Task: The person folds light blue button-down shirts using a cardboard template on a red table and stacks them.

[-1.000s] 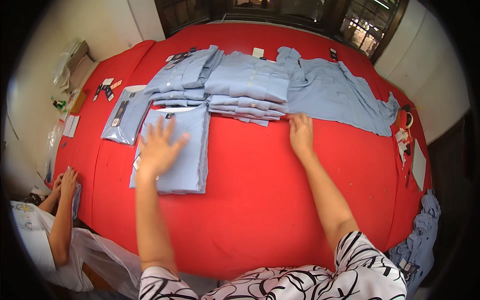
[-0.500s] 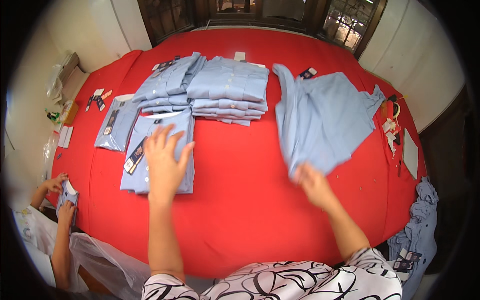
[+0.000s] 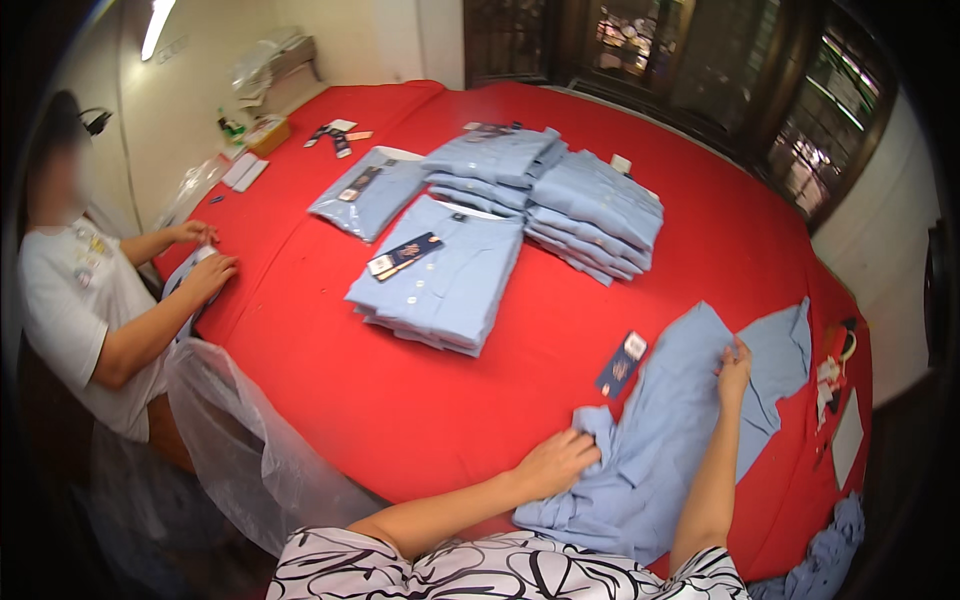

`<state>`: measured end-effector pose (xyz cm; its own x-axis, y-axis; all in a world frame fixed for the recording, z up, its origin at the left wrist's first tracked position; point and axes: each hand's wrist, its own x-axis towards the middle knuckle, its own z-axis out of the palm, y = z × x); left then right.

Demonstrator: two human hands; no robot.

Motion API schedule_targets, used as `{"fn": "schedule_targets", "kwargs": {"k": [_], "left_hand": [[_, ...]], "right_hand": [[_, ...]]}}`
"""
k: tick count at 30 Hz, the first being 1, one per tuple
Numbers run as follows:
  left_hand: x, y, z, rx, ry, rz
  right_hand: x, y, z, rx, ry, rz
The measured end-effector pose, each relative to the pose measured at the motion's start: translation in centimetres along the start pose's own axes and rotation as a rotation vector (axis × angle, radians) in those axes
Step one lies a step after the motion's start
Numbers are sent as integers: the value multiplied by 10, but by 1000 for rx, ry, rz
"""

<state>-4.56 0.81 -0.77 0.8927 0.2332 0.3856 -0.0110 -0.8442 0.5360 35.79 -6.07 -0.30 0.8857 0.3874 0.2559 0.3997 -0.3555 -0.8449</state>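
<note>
A light blue shirt (image 3: pixel 660 430) lies loosely spread before me at the table's near right. My left hand (image 3: pixel 560 463) is closed on its bunched left edge. Farther right, my right hand (image 3: pixel 735 375) has its fingers bent over the cloth near the upper right part. A dark blue tag (image 3: pixel 621 365) rests on the red cloth just beyond the shirt. Left of that, a pile of folded shirts (image 3: pixel 450 290) has a dark tag (image 3: pixel 405 256) lying across the top one.
Behind are more folded shirt stacks (image 3: pixel 598 205) and a bagged shirt (image 3: pixel 372 190). A co-worker (image 3: pixel 120 310) handles a garment at the left edge, near a clear plastic bag (image 3: pixel 240 430). A tape roll (image 3: pixel 849 345) and a white card (image 3: pixel 847 440) lie far right.
My view has swung left. My left hand has left the folded pile and taken hold of the loose shirt. That shirt has come nearer, and my right hand is now farther along it.
</note>
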Motion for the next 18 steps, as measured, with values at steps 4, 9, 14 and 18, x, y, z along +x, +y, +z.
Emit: {"fn": "schedule_targets", "kwargs": {"k": [4, 9, 14, 18], "left_hand": [[-23, 26, -18, -290, -210, -147], [-1, 13, -84, -503, -627, -195], [53, -29, -113, -409, 222, -408], [70, -48, -46, -185, 104, -170]], "right_hand": [[37, 3, 50, -495, 12, -222], [-83, -112, 108, -115, -748, -77], [-242, -160, 70, 47, -1433, -494], [-288, -198, 42, 404, -1814, -521]]}}
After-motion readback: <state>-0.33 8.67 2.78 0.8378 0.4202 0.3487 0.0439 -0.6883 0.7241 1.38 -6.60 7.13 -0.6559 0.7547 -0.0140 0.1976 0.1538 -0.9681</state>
